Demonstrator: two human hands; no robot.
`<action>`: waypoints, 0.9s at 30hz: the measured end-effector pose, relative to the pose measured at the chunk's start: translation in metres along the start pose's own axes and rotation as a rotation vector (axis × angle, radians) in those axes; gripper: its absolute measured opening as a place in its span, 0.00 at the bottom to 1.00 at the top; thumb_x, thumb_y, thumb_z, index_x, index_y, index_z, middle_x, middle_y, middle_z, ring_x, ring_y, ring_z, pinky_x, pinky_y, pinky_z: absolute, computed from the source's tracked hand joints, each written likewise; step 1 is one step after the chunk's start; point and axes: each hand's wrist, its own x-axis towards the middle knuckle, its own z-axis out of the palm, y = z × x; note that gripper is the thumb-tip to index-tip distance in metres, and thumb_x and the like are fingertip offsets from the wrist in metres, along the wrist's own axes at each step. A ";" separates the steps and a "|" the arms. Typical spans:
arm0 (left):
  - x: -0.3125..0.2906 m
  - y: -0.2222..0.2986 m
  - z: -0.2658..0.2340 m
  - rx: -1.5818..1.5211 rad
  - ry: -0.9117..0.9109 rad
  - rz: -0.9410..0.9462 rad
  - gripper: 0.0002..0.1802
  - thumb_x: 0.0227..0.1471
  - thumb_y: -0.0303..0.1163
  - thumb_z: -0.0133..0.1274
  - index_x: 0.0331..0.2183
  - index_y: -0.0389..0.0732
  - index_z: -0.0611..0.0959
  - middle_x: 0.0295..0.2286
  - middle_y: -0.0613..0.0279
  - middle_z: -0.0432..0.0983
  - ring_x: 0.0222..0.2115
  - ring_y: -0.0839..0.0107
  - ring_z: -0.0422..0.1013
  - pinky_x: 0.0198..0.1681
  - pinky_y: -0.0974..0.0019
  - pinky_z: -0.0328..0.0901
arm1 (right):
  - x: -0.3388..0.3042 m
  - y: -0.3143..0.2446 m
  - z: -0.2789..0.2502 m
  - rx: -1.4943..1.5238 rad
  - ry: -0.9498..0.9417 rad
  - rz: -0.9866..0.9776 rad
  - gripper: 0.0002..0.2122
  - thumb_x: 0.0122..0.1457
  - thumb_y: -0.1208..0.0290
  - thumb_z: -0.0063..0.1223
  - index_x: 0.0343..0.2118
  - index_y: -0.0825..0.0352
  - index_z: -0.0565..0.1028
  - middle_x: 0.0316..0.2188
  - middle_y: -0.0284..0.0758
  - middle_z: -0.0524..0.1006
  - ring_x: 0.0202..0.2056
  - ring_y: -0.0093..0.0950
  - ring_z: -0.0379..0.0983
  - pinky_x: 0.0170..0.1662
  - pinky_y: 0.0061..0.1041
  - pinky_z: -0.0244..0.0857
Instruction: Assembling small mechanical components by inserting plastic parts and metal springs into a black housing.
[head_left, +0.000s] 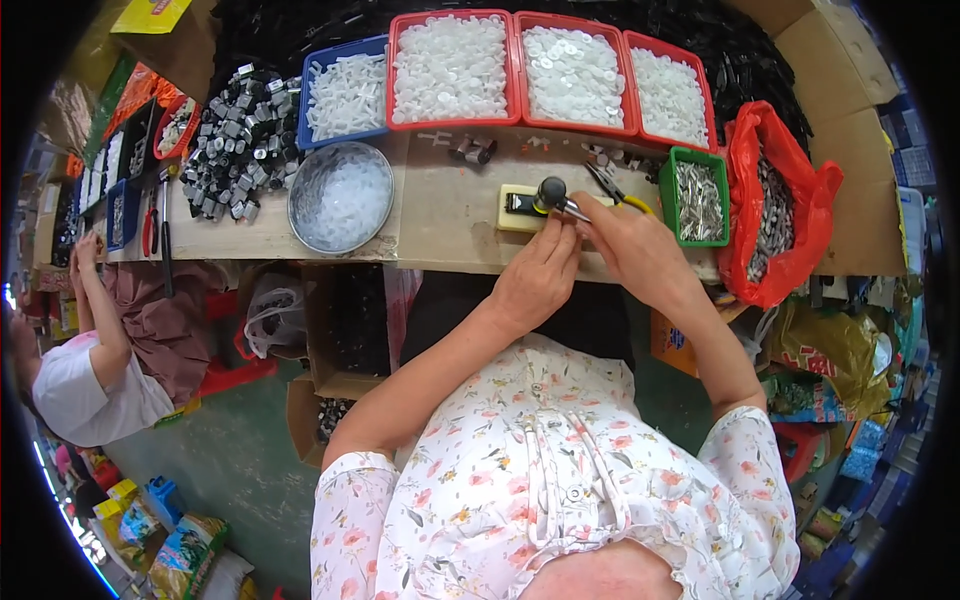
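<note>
A cream block [510,222] lies on the bench before me, with a small black part [522,204] on top. My right hand [637,250] grips a small hammer [552,192] by its metal shaft; the dark round head, with a yellow band, is over the block and partly covers the black part. Beside the block's near edge is my left hand [540,275], its fingertips pinched together close to my right fingers. Whatever those fingertips hold is hidden. A pair of pliers [603,182] with yellow handles lies just beyond my right hand.
Red trays [519,70] and a blue tray [303,105] of white plastic pieces line the back. A metal bowl [293,215], a heap of metal-and-black parts [240,130], a green tray [690,242] and a red bag [822,190] flank my workspace. Another person [100,385] sits at left.
</note>
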 end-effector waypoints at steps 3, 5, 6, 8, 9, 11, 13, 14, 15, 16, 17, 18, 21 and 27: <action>0.000 -0.004 -0.004 0.086 -0.063 0.061 0.28 0.49 0.30 0.47 0.49 0.21 0.75 0.51 0.39 0.69 0.55 0.47 0.64 0.60 0.59 0.61 | 0.003 -0.010 -0.009 0.018 0.006 0.042 0.18 0.58 0.76 0.55 0.53 0.68 0.72 0.32 0.51 0.78 0.32 0.50 0.75 0.34 0.42 0.70; 0.001 0.000 -0.007 0.039 -0.016 0.026 0.28 0.48 0.30 0.47 0.49 0.21 0.75 0.51 0.38 0.69 0.54 0.46 0.65 0.59 0.58 0.62 | 0.002 -0.015 -0.012 0.188 0.342 0.000 0.19 0.59 0.76 0.55 0.54 0.66 0.71 0.31 0.51 0.78 0.31 0.50 0.75 0.34 0.43 0.69; -0.001 0.001 -0.002 -0.008 0.033 0.012 0.27 0.48 0.29 0.47 0.49 0.20 0.74 0.50 0.37 0.69 0.53 0.46 0.66 0.58 0.58 0.63 | 0.004 -0.007 -0.003 0.113 0.343 -0.111 0.18 0.59 0.77 0.54 0.54 0.67 0.72 0.29 0.50 0.77 0.29 0.49 0.75 0.31 0.42 0.69; -0.002 0.000 0.000 -0.052 0.087 -0.004 0.27 0.48 0.29 0.48 0.49 0.20 0.74 0.50 0.37 0.69 0.53 0.46 0.66 0.58 0.57 0.63 | 0.006 0.001 0.003 0.042 0.104 -0.021 0.17 0.60 0.78 0.53 0.53 0.69 0.72 0.30 0.50 0.78 0.28 0.48 0.76 0.30 0.40 0.69; -0.002 0.000 -0.001 -0.074 0.068 -0.012 0.27 0.48 0.27 0.48 0.49 0.21 0.74 0.50 0.38 0.69 0.53 0.46 0.66 0.58 0.57 0.63 | 0.007 0.005 0.003 -0.029 -0.138 0.067 0.16 0.61 0.79 0.52 0.53 0.71 0.72 0.30 0.50 0.78 0.28 0.47 0.76 0.29 0.39 0.69; -0.004 -0.005 -0.003 -0.098 0.049 -0.021 0.27 0.47 0.26 0.48 0.49 0.21 0.74 0.50 0.38 0.70 0.53 0.46 0.66 0.58 0.57 0.63 | 0.005 0.001 -0.009 -0.068 -0.084 0.027 0.15 0.62 0.77 0.51 0.51 0.70 0.73 0.29 0.51 0.78 0.28 0.48 0.77 0.29 0.39 0.69; -0.005 -0.015 -0.010 -0.202 0.091 -0.115 0.26 0.46 0.25 0.49 0.48 0.23 0.76 0.50 0.41 0.70 0.53 0.47 0.67 0.57 0.57 0.64 | 0.004 -0.002 -0.017 0.135 0.361 0.055 0.14 0.62 0.72 0.52 0.51 0.68 0.72 0.29 0.51 0.77 0.29 0.50 0.75 0.30 0.44 0.67; -0.006 -0.019 -0.014 -0.187 0.125 -0.160 0.24 0.45 0.24 0.50 0.46 0.24 0.78 0.50 0.43 0.72 0.53 0.50 0.68 0.56 0.57 0.65 | 0.001 -0.005 -0.022 0.182 0.424 0.088 0.15 0.62 0.72 0.52 0.51 0.66 0.72 0.29 0.50 0.77 0.30 0.51 0.74 0.30 0.43 0.67; -0.006 -0.020 -0.014 -0.191 0.120 -0.154 0.24 0.45 0.24 0.50 0.46 0.24 0.78 0.50 0.43 0.72 0.53 0.50 0.68 0.56 0.57 0.65 | -0.002 -0.001 -0.017 0.183 0.427 0.095 0.15 0.62 0.72 0.52 0.51 0.66 0.72 0.29 0.50 0.77 0.30 0.51 0.74 0.30 0.43 0.67; -0.006 -0.020 -0.014 -0.150 0.109 -0.148 0.24 0.45 0.23 0.51 0.46 0.25 0.79 0.49 0.44 0.72 0.52 0.50 0.68 0.55 0.57 0.66 | -0.006 0.008 -0.004 0.069 0.192 0.128 0.14 0.62 0.74 0.52 0.51 0.67 0.73 0.29 0.49 0.78 0.30 0.51 0.74 0.30 0.40 0.68; -0.005 -0.022 -0.014 -0.105 0.099 -0.144 0.23 0.44 0.22 0.51 0.46 0.25 0.79 0.48 0.44 0.73 0.52 0.51 0.69 0.55 0.57 0.66 | -0.007 0.016 0.006 -0.042 -0.042 0.153 0.14 0.62 0.75 0.52 0.51 0.67 0.73 0.29 0.49 0.78 0.30 0.51 0.74 0.30 0.37 0.69; -0.004 -0.023 -0.014 -0.103 0.096 -0.140 0.23 0.44 0.22 0.51 0.46 0.25 0.79 0.48 0.44 0.73 0.52 0.51 0.69 0.55 0.57 0.66 | -0.006 0.021 0.011 0.026 0.025 0.111 0.14 0.62 0.75 0.52 0.51 0.67 0.73 0.30 0.49 0.78 0.30 0.51 0.75 0.32 0.37 0.69; -0.006 -0.022 -0.015 -0.113 0.105 -0.141 0.23 0.44 0.22 0.51 0.45 0.25 0.79 0.47 0.45 0.74 0.50 0.52 0.70 0.53 0.58 0.68 | -0.009 0.008 -0.008 0.160 0.275 0.059 0.15 0.62 0.71 0.52 0.51 0.67 0.72 0.30 0.49 0.78 0.31 0.51 0.74 0.33 0.42 0.68; 0.000 -0.026 -0.017 -0.118 0.118 -0.117 0.21 0.44 0.21 0.52 0.44 0.25 0.80 0.47 0.45 0.74 0.49 0.52 0.71 0.52 0.57 0.69 | -0.030 0.013 0.012 0.059 -0.012 0.184 0.13 0.60 0.77 0.54 0.49 0.69 0.75 0.32 0.47 0.79 0.30 0.46 0.77 0.32 0.35 0.70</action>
